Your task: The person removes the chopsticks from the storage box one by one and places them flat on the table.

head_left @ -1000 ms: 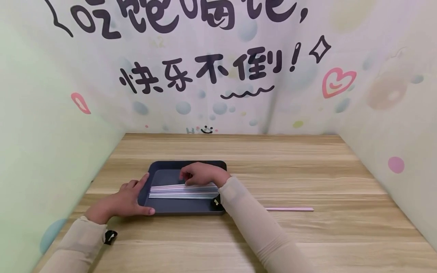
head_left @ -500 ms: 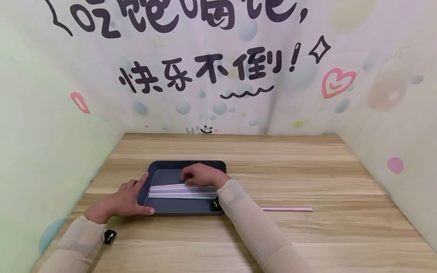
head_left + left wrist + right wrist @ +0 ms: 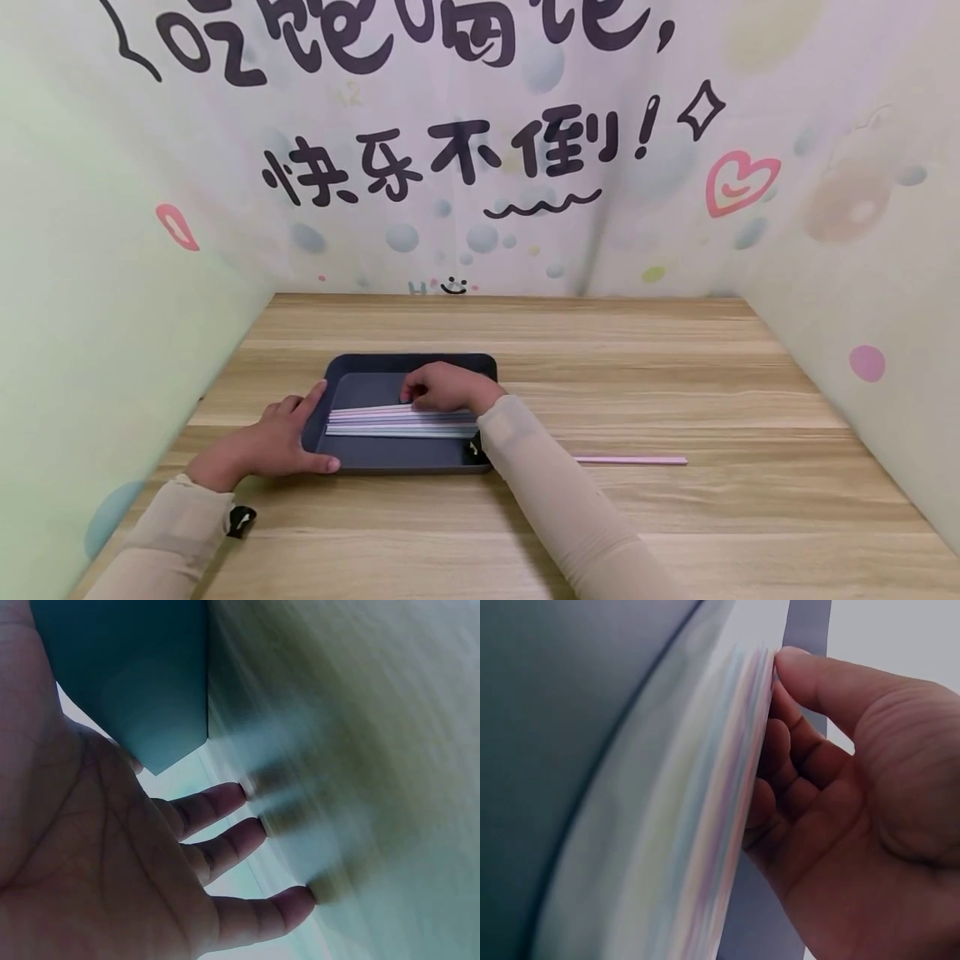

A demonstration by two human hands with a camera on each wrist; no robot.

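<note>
A dark grey-blue tray (image 3: pixel 405 454) lies on the table, with a row of slim pastel chopsticks (image 3: pixel 375 422) across it. My left hand (image 3: pixel 273 440) rests against the tray's left end, thumb at the near corner and index finger along the rim. In the left wrist view its other fingers (image 3: pixel 240 915) reach toward the tabletop, fairly straight. My right hand (image 3: pixel 450 387) is over the tray at the row's far edge. Seen from the right wrist, its thumb and index fingertip pinch at the outermost chopstick (image 3: pixel 739 817), the other fingers curled. The row's right ends are hidden under the wrist.
One pink chopstick (image 3: pixel 633 460) lies on the wooden table (image 3: pixel 675 375) right of the tray, its left part hidden by the right sleeve (image 3: pixel 562 500). A printed cloth wall (image 3: pixel 450 250) stands behind, with pale walls on both sides.
My right hand has shifted very slightly right and toward me along the row's far edge. The left hand and the tray stay almost where they were.
</note>
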